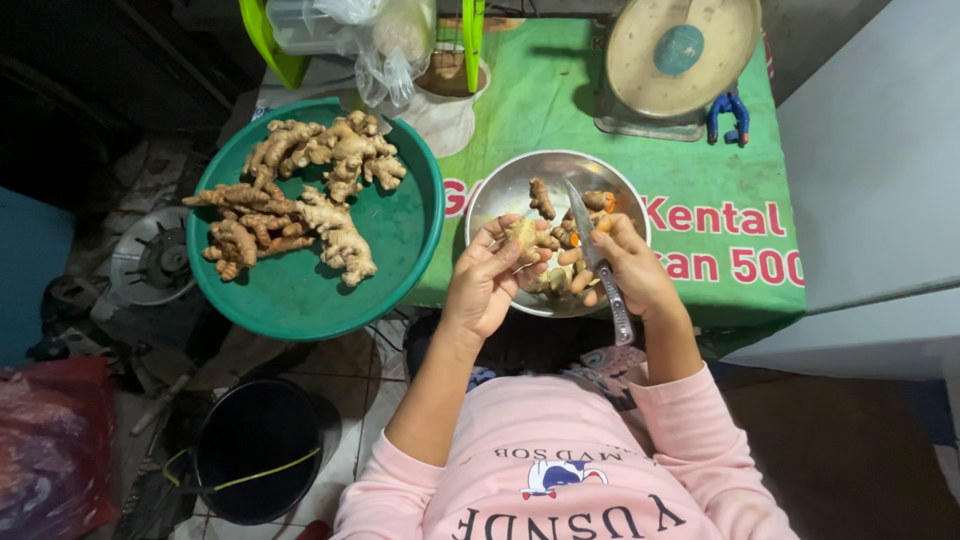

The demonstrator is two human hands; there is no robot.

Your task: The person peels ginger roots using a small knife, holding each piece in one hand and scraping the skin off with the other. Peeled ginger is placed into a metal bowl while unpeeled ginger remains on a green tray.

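My left hand (487, 280) holds a knobbly piece of ginger (527, 237) over a steel bowl (500, 188). My right hand (630, 262) grips a small metal knife (598, 262), blade pointing away from me, close beside the ginger piece. Inside the bowl lie several more pieces of root, some showing orange. To the left, a round green tray (405, 225) carries a pile of unpeeled ginger roots (295, 190).
The bowl rests on a green printed cloth (720, 140) over a table. A kitchen scale (680, 50) stands at the back right, plastic bags (375, 40) at the back. A black bucket (258, 450) and a red bag (50, 440) sit on the floor left.
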